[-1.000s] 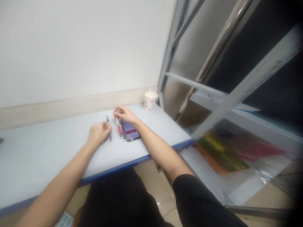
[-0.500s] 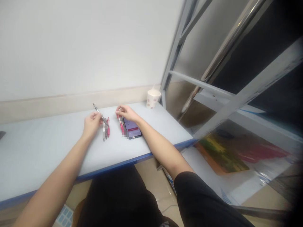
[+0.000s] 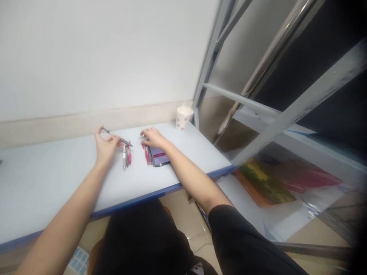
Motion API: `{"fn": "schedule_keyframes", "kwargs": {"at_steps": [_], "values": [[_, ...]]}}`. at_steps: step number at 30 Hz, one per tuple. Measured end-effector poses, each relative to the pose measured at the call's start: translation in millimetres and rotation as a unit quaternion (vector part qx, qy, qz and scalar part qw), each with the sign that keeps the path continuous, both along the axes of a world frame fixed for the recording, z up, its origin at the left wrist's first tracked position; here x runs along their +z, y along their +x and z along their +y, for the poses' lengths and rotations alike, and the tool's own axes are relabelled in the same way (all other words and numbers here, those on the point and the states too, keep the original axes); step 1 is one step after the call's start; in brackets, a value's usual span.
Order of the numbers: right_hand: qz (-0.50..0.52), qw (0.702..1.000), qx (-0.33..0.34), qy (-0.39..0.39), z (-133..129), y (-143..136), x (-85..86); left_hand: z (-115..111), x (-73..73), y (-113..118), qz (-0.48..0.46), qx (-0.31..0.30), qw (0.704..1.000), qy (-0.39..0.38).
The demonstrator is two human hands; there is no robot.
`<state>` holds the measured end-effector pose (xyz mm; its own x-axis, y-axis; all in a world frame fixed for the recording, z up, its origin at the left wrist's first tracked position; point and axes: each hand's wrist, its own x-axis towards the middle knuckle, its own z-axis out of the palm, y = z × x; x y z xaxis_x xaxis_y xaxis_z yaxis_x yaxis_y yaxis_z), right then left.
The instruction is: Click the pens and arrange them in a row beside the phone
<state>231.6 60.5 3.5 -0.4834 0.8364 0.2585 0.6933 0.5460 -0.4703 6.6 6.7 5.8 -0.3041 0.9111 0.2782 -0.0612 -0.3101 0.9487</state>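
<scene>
A grey pen (image 3: pixel 126 142) is gripped by the left hand (image 3: pixel 106 149); a smartphone (image 3: pixel 160 155) is partly covered by the unclenched right hand (image 3: pixel 154 138).

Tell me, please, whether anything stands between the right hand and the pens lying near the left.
The grey pen in the left hand slants over those pens at their far ends; otherwise, bare table lies between.

Pens (image 3: pixel 127 156), a phone (image 3: pixel 159 155) and a paper cup (image 3: pixel 183 119) on a white, blue-edged table (image 3: pixel 43 183).
</scene>
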Motion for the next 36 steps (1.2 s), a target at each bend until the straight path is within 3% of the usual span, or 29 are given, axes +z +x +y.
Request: {"fn": "schedule_keyframes", "kwargs": {"at_steps": [5, 11, 16, 19, 22, 24, 27, 32, 34, 36], "values": [[0.034, 0.999, 0.025, 0.012, -7.6, -1.3, 11.4, 0.3, 0.2, -3.9, 0.003, 0.025, 1.000, -0.001], [0.141, 0.975, 0.129, -0.117, -31.5, -23.6, 22.4, 0.5, -0.4, -2.7, -0.035, 0.016, 0.999, -0.008], [0.211, 0.964, 0.119, -0.114, -34.1, -28.8, 22.8, -0.2, -0.6, -5.0, -0.015, -0.014, 1.000, -0.022], [0.253, 0.948, 0.103, -0.162, -30.8, -23.1, 26.0, -1.8, -3.2, -10.5, 0.074, 0.022, 0.997, -0.023], [0.252, 0.952, 0.047, -0.169, -29.5, -17.6, 29.2, -7.6, -4.0, -12.2, 0.269, 0.062, 0.961, -0.019], [0.229, 0.958, 0.023, -0.173, -29.8, -15.2, 30.2, -13.0, -2.4, -10.0, 0.401, 0.067, 0.913, 0.001], [0.199, 0.956, 0.036, -0.213, -30.6, -14.0, 29.8, -18.5, 1.6, -5.1, 0.525, 0.045, 0.850, 0.006], [0.182, 0.966, 0.077, -0.164, -29.5, -15.2, 27.9, -15.3, 5.9, -5.9, 0.611, -0.034, 0.788, -0.069], [0.172, 0.971, 0.075, -0.147, -28.3, -15.0, 28.7, -11.5, 5.0, -9.3, 0.606, -0.067, 0.787, -0.094], [0.173, 0.971, 0.088, -0.139, -27.3, -13.8, 30.5, -7.3, 2.1, -12.9, 0.579, -0.080, 0.806, -0.088]]}}
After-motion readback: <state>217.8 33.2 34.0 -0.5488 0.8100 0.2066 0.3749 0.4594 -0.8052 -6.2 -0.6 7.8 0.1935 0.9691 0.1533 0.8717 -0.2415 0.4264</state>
